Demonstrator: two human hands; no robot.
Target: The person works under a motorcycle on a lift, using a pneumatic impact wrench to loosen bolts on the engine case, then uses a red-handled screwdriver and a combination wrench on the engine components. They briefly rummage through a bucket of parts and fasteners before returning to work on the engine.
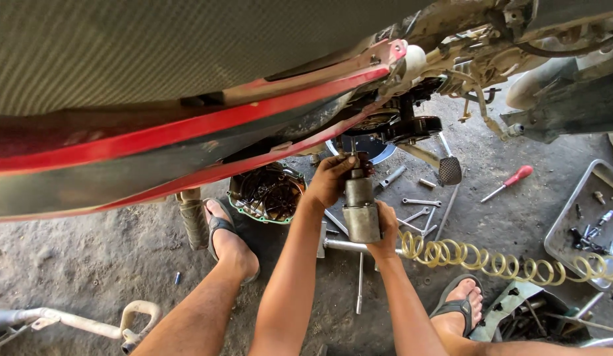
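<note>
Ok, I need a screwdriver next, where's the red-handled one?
The screwdriver lies on the ground to the right in the head view, between the foot pedal and the metal tray, above the yellow coiled hose.

**Tight room beneath the red fairing**

Room above is closed off by the red fairing [188,132]. Left of the air tool [360,207], the way is blocked by an oily engine cover [267,192] and a sandalled foot [230,244]. Right of it, loose wrenches [421,207] and a coiled yellow hose [497,260] are strewn. Bare ground is left only further left.
</note>
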